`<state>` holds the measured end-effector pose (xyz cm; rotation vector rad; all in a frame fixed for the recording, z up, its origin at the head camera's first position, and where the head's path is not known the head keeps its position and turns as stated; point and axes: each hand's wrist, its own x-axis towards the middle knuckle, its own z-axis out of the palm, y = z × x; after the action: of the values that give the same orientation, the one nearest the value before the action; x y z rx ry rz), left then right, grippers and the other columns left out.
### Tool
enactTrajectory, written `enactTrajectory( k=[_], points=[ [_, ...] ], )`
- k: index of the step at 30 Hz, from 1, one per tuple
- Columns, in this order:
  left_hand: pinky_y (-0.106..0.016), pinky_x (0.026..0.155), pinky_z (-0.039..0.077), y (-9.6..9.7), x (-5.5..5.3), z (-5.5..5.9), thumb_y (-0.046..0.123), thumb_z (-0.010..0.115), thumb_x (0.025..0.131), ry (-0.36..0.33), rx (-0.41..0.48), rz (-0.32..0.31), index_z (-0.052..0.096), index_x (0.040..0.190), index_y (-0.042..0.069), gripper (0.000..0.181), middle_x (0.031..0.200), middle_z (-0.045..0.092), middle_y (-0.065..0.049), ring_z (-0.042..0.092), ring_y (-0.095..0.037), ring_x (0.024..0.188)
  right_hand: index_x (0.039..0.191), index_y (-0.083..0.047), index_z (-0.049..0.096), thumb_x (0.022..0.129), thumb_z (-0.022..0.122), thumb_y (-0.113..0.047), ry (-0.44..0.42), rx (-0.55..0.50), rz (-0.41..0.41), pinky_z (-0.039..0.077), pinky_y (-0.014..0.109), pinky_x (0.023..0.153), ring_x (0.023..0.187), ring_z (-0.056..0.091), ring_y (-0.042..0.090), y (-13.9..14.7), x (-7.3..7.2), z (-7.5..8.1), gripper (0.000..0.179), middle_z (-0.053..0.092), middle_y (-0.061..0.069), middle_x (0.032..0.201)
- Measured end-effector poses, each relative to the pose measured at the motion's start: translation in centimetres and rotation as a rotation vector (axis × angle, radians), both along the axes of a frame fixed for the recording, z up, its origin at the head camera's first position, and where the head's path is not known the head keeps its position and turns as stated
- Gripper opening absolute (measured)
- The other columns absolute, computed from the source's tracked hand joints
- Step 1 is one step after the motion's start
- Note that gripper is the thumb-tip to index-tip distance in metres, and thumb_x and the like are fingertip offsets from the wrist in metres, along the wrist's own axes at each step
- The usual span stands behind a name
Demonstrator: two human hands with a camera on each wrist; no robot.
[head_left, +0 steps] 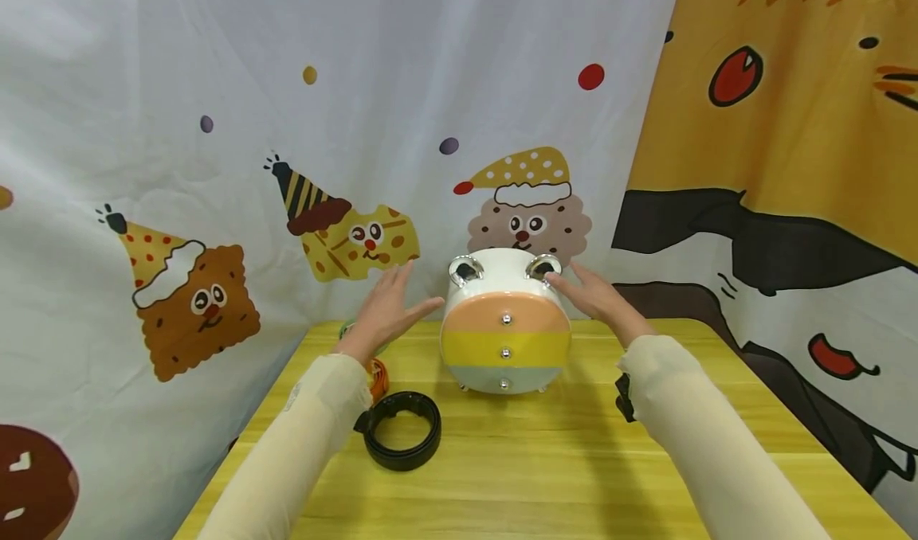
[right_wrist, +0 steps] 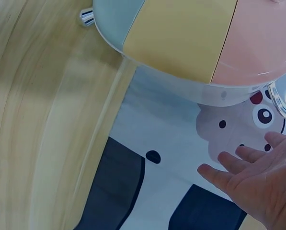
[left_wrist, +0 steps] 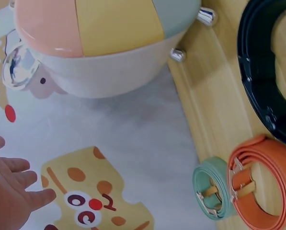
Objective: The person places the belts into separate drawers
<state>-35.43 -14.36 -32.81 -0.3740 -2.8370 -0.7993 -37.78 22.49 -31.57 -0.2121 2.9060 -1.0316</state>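
Note:
A rounded white box with three drawers (head_left: 505,349), coloured peach, yellow and grey-blue, stands upright on the table, with silver knobs, small silver feet and two silver rings on top. My left hand (head_left: 387,307) is held in the air on its left side, fingers extended and thumb apart. On the other side my right hand (head_left: 597,295) is raised near the right ring, palm toward the box, fingers spread. In both wrist views a gap shows between the box and the left hand (left_wrist: 13,187) or right hand (right_wrist: 262,179). Neither hand holds anything.
A coiled black belt (head_left: 403,462) lies in front of the box, left of centre. Behind it are an orange coiled belt (left_wrist: 238,179) and a green one (left_wrist: 200,194). A small black object (head_left: 624,398) sits beside the right sleeve. A printed curtain (head_left: 402,62) hangs behind the table.

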Motion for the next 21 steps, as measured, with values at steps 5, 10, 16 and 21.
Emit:
enactTrajectory(
  k=[5,10,16,21],
  points=[
    [-0.058,0.116,0.016,1.0,0.1,0.4,0.074,0.056,0.085,0.001,0.082,-0.035,0.007,0.161,0.024,0.103,0.165,0.008,-0.010,0.011,-0.033,0.150,0.160,-0.011,0.002,0.092,0.033,-0.078,-0.012,-0.033,0.000,0.011,0.067,0.112,0.146,0.007,0.048,-0.2,-0.2,0.0,0.100,0.005,0.023,0.163],
    [-0.055,0.117,0.017,2.0,0.4,0.8,0.066,0.062,0.087,0.024,0.154,-0.062,0.015,0.160,0.019,0.099,0.164,0.015,-0.009,0.016,-0.031,0.149,0.160,-0.016,0.003,0.093,0.032,-0.076,-0.022,-0.033,0.003,0.011,0.069,0.111,0.146,0.007,0.049,-0.6,-0.6,-0.2,0.095,0.005,0.022,0.163],
    [-0.055,0.116,0.020,3.3,0.9,1.1,0.063,0.066,0.086,0.027,0.265,-0.094,0.022,0.159,0.022,0.094,0.163,0.021,-0.005,0.020,-0.029,0.148,0.161,-0.018,0.005,0.095,0.035,-0.073,-0.024,-0.055,0.006,0.016,0.070,0.109,0.145,0.012,0.050,-0.9,-0.7,-0.3,0.091,0.011,0.025,0.162],
    [-0.055,0.115,0.022,4.1,1.3,1.2,0.063,0.068,0.085,0.018,0.358,-0.121,0.025,0.158,0.023,0.093,0.162,0.024,-0.003,0.022,-0.029,0.147,0.161,-0.017,0.007,0.092,0.036,-0.076,-0.031,-0.078,0.011,0.017,0.070,0.109,0.145,0.014,0.049,-1.1,-0.7,-0.4,0.095,0.013,0.024,0.161]
  ],
)
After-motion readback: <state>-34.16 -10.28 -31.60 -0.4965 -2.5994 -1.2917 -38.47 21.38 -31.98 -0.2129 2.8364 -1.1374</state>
